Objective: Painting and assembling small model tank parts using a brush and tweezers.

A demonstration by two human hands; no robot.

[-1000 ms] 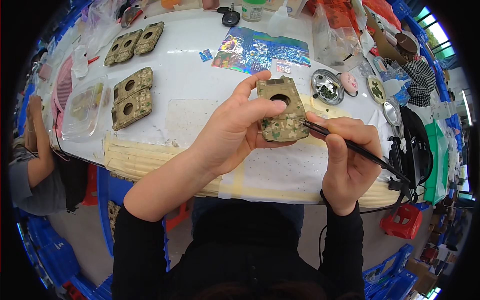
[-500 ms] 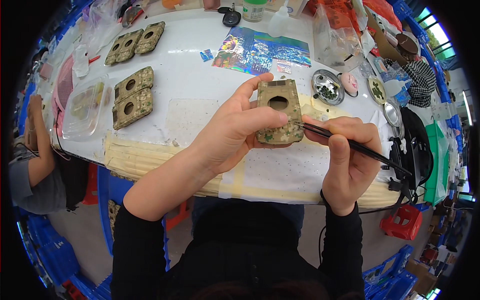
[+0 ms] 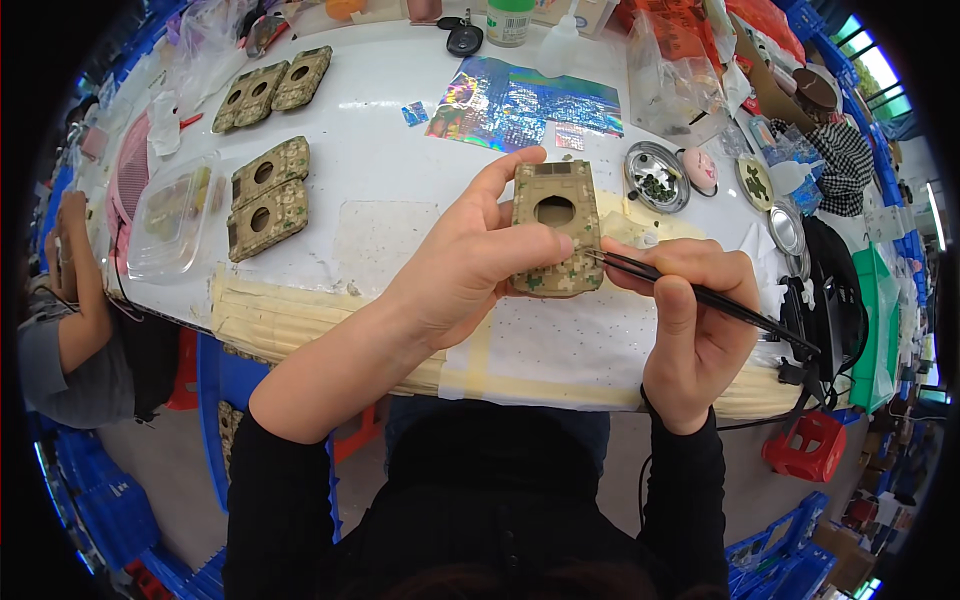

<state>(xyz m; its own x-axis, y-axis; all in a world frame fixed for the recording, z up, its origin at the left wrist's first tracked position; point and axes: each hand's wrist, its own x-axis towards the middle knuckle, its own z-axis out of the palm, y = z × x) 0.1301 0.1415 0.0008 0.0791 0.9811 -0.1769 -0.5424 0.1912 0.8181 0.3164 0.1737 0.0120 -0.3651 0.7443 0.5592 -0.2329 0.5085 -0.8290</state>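
Item: camouflage-patterned case (image 3: 556, 228), flat and rectangular with rounded corners and a round hole through its upper half. Location: centre of the frame, raised above the white table (image 3: 380, 150).

Change noted: a second ago we had the case tilted, its lower end swung toward the right of the frame. Half a second ago it was squarer. Now it stands close to upright in the picture. We judge that we have turned it to bring its lower right edge to the tool.

Orientation: long axis runs top to bottom of the frame, leaning slightly left at the top. The holed end points to the upper edge, away from us. The patterned face looks up at the camera.

Left hand (image 3: 465, 265): fingers wrapped behind the case, thumb pressed across its lower front, index finger laid along its upper left edge. A firm hold.

Right hand (image 3: 690, 320): fingers pinched narrow on black tweezers (image 3: 690, 290). Their tips touch the case at its lower right edge. Whether they grip anything small, we cannot tell.

Nearby: four like cases (image 3: 268, 190) at upper left, a shiny sheet (image 3: 520, 100) at upper centre, a round metal dish (image 3: 655, 177) at upper right.
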